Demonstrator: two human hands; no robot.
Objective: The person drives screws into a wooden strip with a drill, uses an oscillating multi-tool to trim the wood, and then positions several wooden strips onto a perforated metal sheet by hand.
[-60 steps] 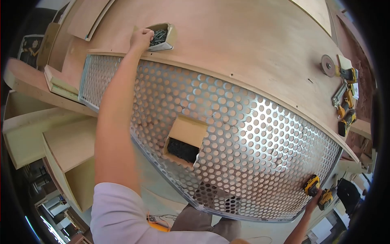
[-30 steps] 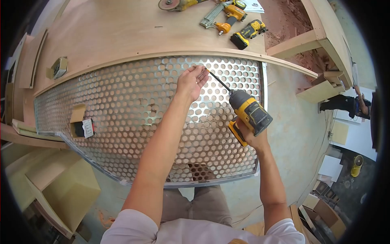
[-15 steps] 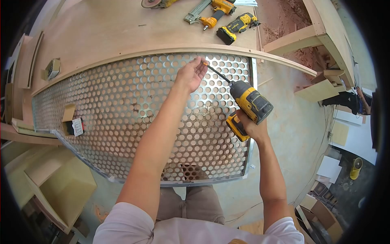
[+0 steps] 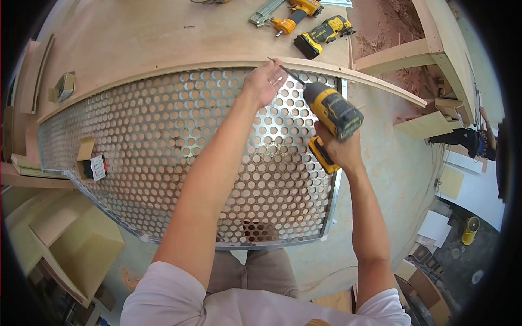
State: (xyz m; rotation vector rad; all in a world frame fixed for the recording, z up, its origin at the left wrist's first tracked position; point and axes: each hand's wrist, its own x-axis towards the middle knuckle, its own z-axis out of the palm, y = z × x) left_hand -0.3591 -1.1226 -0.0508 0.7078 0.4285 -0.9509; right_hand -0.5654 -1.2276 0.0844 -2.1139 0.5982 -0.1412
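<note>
The left hand (image 4: 263, 86), thumb and fingertips pinched, steadies a screw (image 4: 271, 59) at the bit of a yellow-and-black cordless driver (image 4: 333, 111), whose grip the right hand (image 4: 340, 146) wraps. The screw is over the wooden strip (image 4: 217, 62) edging a perforated metal panel (image 4: 190, 141). An open cardboard box (image 4: 85, 155) sits on the panel, its label too small to read.

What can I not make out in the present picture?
All in the head view:
Yellow-black power driver: trigger hidden by right hand.
Left hand: fingertip grip too small to tell.
Grey-yellow tool: cut off by top edge.
Brown cardboard box on wood: contents too small.
</note>
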